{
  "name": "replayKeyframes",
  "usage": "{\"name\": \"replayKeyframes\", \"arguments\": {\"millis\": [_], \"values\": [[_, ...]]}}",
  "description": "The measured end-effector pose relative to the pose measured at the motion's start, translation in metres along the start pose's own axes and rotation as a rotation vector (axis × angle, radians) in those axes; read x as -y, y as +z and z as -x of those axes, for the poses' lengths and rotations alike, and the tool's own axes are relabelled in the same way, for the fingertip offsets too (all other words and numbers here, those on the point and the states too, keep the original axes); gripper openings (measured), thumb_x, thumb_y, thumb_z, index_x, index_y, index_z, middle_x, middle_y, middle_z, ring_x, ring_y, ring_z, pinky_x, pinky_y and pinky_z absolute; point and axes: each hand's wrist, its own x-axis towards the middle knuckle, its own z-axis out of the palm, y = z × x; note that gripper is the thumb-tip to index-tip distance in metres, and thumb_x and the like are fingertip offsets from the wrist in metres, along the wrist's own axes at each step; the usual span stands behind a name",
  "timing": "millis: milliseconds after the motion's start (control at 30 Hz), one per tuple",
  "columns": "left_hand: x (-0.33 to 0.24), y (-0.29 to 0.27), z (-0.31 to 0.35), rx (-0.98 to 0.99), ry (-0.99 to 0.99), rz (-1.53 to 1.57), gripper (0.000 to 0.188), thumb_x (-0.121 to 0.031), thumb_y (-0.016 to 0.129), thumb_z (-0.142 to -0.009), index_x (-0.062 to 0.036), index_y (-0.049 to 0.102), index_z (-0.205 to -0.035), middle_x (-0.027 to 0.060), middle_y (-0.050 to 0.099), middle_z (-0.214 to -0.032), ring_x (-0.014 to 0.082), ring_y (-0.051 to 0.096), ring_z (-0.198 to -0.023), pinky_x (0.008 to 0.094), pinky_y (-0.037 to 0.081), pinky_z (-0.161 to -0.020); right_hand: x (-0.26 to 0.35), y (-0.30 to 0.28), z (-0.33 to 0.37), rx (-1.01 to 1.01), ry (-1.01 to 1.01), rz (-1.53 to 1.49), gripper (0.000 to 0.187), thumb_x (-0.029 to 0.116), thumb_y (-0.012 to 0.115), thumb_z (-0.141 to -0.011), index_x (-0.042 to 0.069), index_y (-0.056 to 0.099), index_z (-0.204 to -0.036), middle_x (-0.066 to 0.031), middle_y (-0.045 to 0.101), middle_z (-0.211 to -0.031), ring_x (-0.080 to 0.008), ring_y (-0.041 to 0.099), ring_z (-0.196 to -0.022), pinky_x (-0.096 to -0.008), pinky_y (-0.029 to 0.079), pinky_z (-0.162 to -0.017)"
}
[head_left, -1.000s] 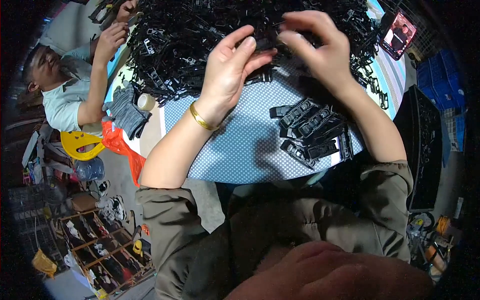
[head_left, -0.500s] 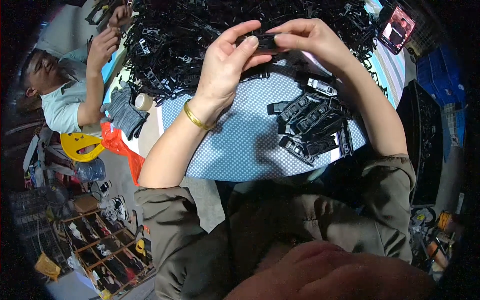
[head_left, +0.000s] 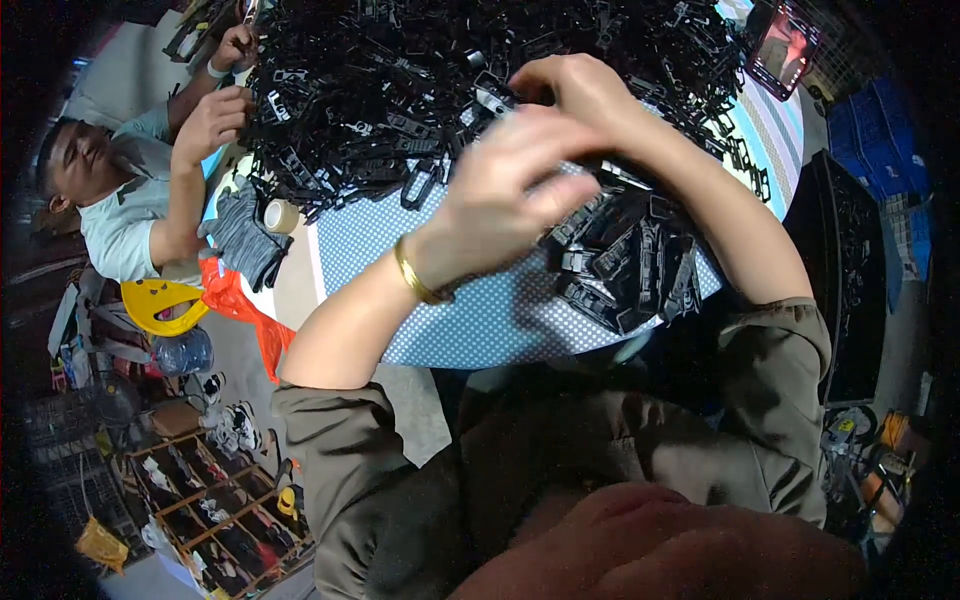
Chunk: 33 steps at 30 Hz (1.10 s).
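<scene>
Smeared by motion, my left hand (head_left: 520,185) hovers over the cloth between the big heap and a smaller pile, a gold bangle on its wrist; whether its fingers hold anything does not show. My right hand (head_left: 585,92) reaches over the near edge of the big heap of black plastic parts (head_left: 390,75), fingers bent down, their tips partly hidden behind the left hand. Next to those fingers lies a part with a silvery face (head_left: 490,98). Below my right forearm sits the smaller pile of long black clip-like pieces (head_left: 640,255), some with shiny metal strips.
Dotted blue cloth (head_left: 450,325) covers the table's near side. At left are a tape roll (head_left: 281,216), a grey knitted item (head_left: 243,240) and a red plastic bag (head_left: 235,300). Another person's hand (head_left: 215,125) works at the heap. A phone (head_left: 783,48) stands at far right.
The black piece held between both hands is no longer seen in them. My left hand has come nearer and right; my right hand has lowered to the heap. The smaller pile's top pieces look rearranged.
</scene>
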Motion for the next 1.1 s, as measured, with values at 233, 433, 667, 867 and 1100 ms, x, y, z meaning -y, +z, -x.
{"name": "replayKeyframes", "arguments": {"millis": [233, 433, 667, 867, 1100], "values": [[0.047, -0.021, -0.004, -0.173, 0.004, -0.679, 0.033, -0.004, 0.058, -0.076, -0.0086, 0.057, -0.108, 0.0120, 0.056, -0.109, 0.0269, 0.053, -0.099, 0.0300, 0.048, -0.074, 0.000, -0.006, -0.002, -0.172, -0.038, -0.090, 0.027, 0.021, 0.059, -0.066, 0.006, 0.065, -0.088, -0.0141, 0.063, -0.073, -0.0289, 0.061, -0.070, -0.0376, 0.049, -0.065], [0.039, -0.022, -0.003, -0.147, -0.198, -0.263, 0.033, -0.005, 0.059, -0.075, -0.0044, 0.055, -0.108, 0.0101, 0.062, -0.088, 0.0194, 0.061, -0.072, 0.0283, 0.049, -0.066, -0.013, -0.056, 0.001, 0.184, 0.136, -0.573, 0.033, 0.027, 0.062, -0.078, 0.003, 0.062, -0.100, -0.0042, 0.063, -0.080, -0.0115, 0.058, -0.071, -0.0252, 0.046, -0.062], [0.035, -0.023, -0.006, -0.257, -0.698, 0.777, 0.036, -0.007, 0.051, -0.085, 0.0069, 0.043, -0.117, 0.0176, 0.059, -0.092, 0.0163, 0.062, -0.069, 0.0219, 0.052, -0.059, -0.029, -0.036, 0.007, 0.086, -0.047, 0.478, 0.021, 0.016, 0.059, -0.071, 0.003, 0.062, -0.087, -0.0146, 0.060, -0.083, -0.0301, 0.058, -0.080, -0.0381, 0.047, -0.070], [0.035, -0.016, -0.001, -0.285, -0.788, 0.892, 0.032, -0.010, 0.049, -0.087, 0.0074, 0.046, -0.114, 0.0191, 0.060, -0.092, 0.0194, 0.063, -0.075, 0.0219, 0.054, -0.066, -0.017, -0.043, 0.008, -0.094, -0.054, 0.252, 0.026, 0.015, 0.062, -0.071, 0.004, 0.062, -0.094, -0.0138, 0.062, -0.087, -0.0256, 0.061, -0.079, -0.0330, 0.049, -0.070], [0.039, -0.009, 0.001, -0.340, -0.852, 1.051, 0.029, -0.012, 0.037, -0.092, 0.0079, 0.045, -0.111, 0.0201, 0.059, -0.092, 0.0233, 0.062, -0.084, 0.0259, 0.053, -0.075, 0.013, -0.035, 0.012, -0.180, -0.480, -0.009, 0.016, 0.002, 0.064, -0.069, 0.001, 0.061, -0.084, -0.0095, 0.061, -0.087, -0.0242, 0.061, -0.077, -0.0292, 0.051, -0.065]]}}
